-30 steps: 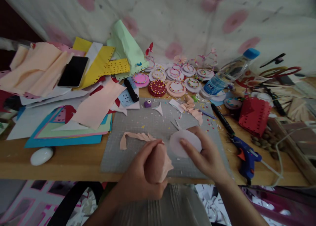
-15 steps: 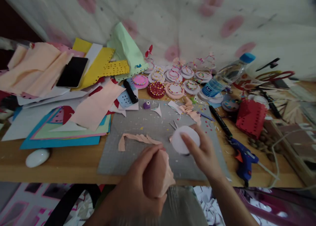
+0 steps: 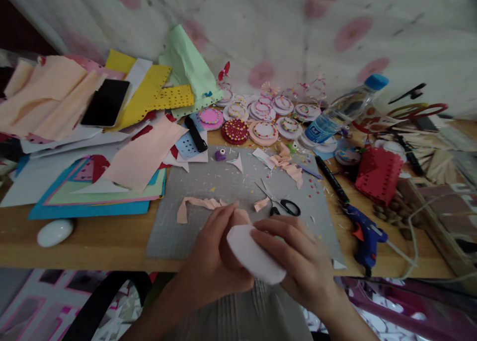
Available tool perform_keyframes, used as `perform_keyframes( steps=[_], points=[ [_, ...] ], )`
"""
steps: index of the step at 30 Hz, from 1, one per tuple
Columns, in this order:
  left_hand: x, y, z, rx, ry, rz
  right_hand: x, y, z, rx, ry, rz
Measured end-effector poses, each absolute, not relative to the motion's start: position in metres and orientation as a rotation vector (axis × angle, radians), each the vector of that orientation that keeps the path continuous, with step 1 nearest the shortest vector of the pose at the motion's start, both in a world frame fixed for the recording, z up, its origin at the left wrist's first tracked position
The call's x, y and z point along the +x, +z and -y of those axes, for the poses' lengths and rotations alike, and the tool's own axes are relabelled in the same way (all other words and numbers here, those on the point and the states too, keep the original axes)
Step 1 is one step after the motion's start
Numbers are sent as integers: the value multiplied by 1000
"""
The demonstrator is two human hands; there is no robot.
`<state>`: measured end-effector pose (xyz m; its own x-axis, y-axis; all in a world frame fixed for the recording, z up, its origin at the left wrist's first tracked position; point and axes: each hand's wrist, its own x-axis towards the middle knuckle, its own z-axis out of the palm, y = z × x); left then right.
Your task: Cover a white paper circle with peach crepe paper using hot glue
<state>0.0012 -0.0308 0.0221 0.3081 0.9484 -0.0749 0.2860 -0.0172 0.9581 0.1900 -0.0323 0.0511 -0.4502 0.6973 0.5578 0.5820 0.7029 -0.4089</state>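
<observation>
Over the front edge of the cutting mat, my right hand [image 3: 303, 254] grips a white paper disc [image 3: 255, 255], tilted and held close against my left hand. My left hand [image 3: 214, 254] is curled round a piece of peach crepe paper [image 3: 243, 216]; most of it is hidden behind the disc and fingers. On the grey cutting mat [image 3: 201, 182] lies a crumpled peach strip [image 3: 182, 211], just beyond my left hand. Black-handled scissors [image 3: 289, 207] rest beyond my right hand, beside a small peach scrap [image 3: 261, 204].
Decorated paper discs [image 3: 235, 131] stand in rows at the back. A water bottle [image 3: 337, 113] leans behind them. To the right lie a black marker [image 3: 331, 179] and a blue glue gun [image 3: 367, 239]. Coloured paper sheets [image 3: 100, 212] and a phone [image 3: 106, 102] fill the left.
My right hand has brought the white disc left and down, against my left hand, uncovering the scissors and small peach scrap. The peach paper in my left hand is now mostly hidden.
</observation>
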Motion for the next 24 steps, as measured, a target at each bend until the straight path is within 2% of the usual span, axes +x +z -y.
perform_keyframes(
  steps=[2,7,13,19,24],
  points=[
    [2,15,30,1527,816,-1227,190,50,44,-982,110,2250],
    [2,4,31,1432,832,-1298,195,44,52,-948,304,2175],
    [-1,15,31,1398,713,-1133,192,44,31,-1015,340,2044],
    [-1,4,30,1254,820,-1187,192,38,47,-1014,274,2097],
    [-1,5,26,1117,810,-1248,191,36,60,-940,376,2162]
  ],
)
